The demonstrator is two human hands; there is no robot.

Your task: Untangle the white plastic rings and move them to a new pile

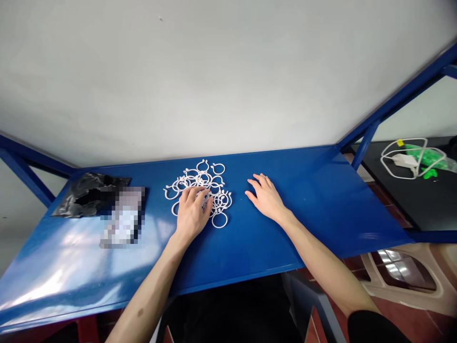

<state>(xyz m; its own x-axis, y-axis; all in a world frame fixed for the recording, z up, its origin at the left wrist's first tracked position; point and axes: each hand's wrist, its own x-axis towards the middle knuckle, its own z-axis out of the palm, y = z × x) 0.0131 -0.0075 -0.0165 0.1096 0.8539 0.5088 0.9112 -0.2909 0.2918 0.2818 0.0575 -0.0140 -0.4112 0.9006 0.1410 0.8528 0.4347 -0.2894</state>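
Note:
A loose pile of white open rings [219,220] with small knobbed ends lies near the middle of the blue table [250,257]. Over the pile's near side rests my left hand [193,209], its fingers spread and slightly bent on the rings; it hides some of them, and no ring is seen gripped. To the right of the pile, apart from it, my right hand [266,196] hovers over or lies on the bare blue surface. Its fingers are stretched out and nothing is in them.
At the left lie a crumpled black plastic bag [93,193] and a blurred-out flat object [126,214]. Blue metal frame bars [366,143] rise at both table ends. Beyond the right one, a dark table holds a white cable [416,174] and green items [428,155]. A wall stands behind.

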